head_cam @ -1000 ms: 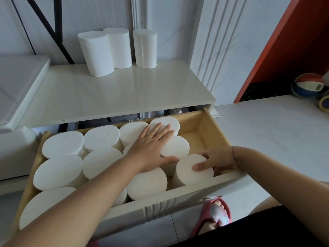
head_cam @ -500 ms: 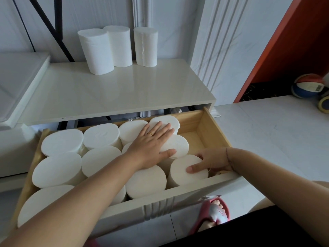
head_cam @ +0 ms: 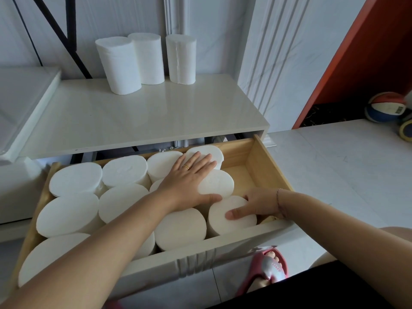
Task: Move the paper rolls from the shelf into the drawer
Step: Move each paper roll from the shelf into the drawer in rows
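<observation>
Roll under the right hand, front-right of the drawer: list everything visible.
The front-right roll is plain white paper, flat top showing no core hole, standing upright in the wooden drawer by its front panel. The right hand grips it: thumb on top, fingers down its right side. The neighbouring roll sits at its left. The left hand thumb lies at its rear edge; contact unclear.

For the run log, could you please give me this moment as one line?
left hand flat on stowed rolls | right hand grips front-right roll | three paper rolls on shelf | drawer open
</observation>
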